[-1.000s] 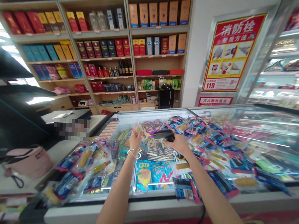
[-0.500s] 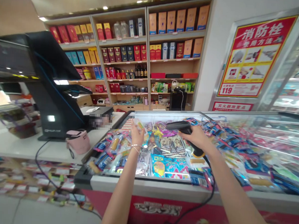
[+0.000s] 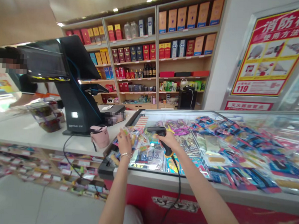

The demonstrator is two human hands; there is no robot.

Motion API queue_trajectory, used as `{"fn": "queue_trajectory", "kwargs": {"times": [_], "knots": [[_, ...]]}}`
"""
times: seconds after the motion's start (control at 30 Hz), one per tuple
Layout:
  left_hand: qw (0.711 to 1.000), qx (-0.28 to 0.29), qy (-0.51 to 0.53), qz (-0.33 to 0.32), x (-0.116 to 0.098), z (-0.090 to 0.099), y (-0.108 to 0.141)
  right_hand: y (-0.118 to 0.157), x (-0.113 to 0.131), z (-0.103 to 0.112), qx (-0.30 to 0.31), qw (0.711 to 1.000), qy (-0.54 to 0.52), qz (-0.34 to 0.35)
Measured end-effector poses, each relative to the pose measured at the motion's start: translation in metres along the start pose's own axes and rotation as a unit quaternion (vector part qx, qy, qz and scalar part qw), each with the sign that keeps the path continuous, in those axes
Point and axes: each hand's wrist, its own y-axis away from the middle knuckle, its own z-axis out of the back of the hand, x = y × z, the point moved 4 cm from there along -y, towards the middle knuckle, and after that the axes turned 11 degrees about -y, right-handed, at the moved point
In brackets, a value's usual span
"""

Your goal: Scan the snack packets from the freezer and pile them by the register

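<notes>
My right hand (image 3: 166, 139) is wrapped round a black barcode scanner (image 3: 155, 129), its head pointing left and its cord hanging down the front. To the left, my left hand (image 3: 125, 142) is closed on a clear-wrapped snack packet (image 3: 127, 131) just above the loose packets at the left end. Its fingertips are partly blurred. Both hands are above the glass top of a red chest freezer (image 3: 201, 183). Several blue-and-red snack packets (image 3: 242, 153) lie spread over the right part of the glass. Purple packets (image 3: 177, 127) show behind the scanner.
A counter (image 3: 80, 143) on the left bears a black checkout screen (image 3: 78, 88), a pink cup-like container (image 3: 99, 136) and stacked clear tubs (image 3: 46, 116). Behind the screen stands another person (image 3: 28, 85). Shelves of boxes (image 3: 135, 52) line the back wall.
My left hand has moved left and slightly down with the clear packet. My right hand has carried the scanner left. The view has turned left, and another person has come into it.
</notes>
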Motion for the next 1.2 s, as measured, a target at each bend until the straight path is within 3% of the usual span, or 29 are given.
{"fn": "queue_trajectory", "kwargs": {"times": [0.23,0.4,1.2], "knots": [[0.992,-0.070,-0.105,0.013,-0.003,-0.008,0.015,-0.023,-0.046,-0.029,0.029,0.989,-0.098,-0.106],[0.995,-0.017,-0.091,-0.026,-0.005,-0.013,0.017,-0.029,-0.068,-0.035,0.028,0.980,-0.133,-0.145],[0.987,0.000,-0.158,-0.025,-0.007,-0.012,0.018,-0.033,-0.078,-0.035,0.035,0.977,-0.152,-0.145]]}}
